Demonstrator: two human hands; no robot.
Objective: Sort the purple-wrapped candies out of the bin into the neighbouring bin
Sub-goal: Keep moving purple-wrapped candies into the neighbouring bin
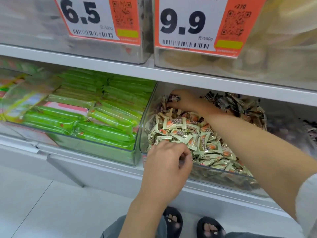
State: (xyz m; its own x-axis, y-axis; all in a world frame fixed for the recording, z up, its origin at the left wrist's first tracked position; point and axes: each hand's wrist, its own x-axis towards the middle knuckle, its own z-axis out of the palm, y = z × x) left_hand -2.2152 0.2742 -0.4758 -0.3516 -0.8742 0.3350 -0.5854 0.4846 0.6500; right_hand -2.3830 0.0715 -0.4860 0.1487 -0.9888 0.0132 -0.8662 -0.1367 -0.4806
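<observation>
Right hand [184,100] is deep in the clear bin [143,117], reaching across to the back, up at about eleven o'clock of the candy heap; its fingertips are drawn together, pinching a dark purple-wrapped candy [174,98] among others of the same dark wrap. The forearm runs back toward four o'clock over the heap, a pale sleeve [307,203] at the frame's right edge. Left hand [167,162] sits at the bin's front lip, at seven o'clock of the heap; fingers curled in over the pale wrappers, thumb and forefinger close together; whether anything is caught between them I cannot tell. The front of the bin is packed with cream-wrapped candies [188,134] printed in orange; a darker heap of wrappers [240,103] fills the back, off at one o'clock. At nine o'clock the neighbouring bin [103,150] is stacked with green bars [106,107]. Up at twelve, two orange price tags hang off the upper shelf: 6.5 [96,18] and 9.9 [197,23]. Down at six, two black sandals [192,224] on a pale tiled floor [34,203].
</observation>
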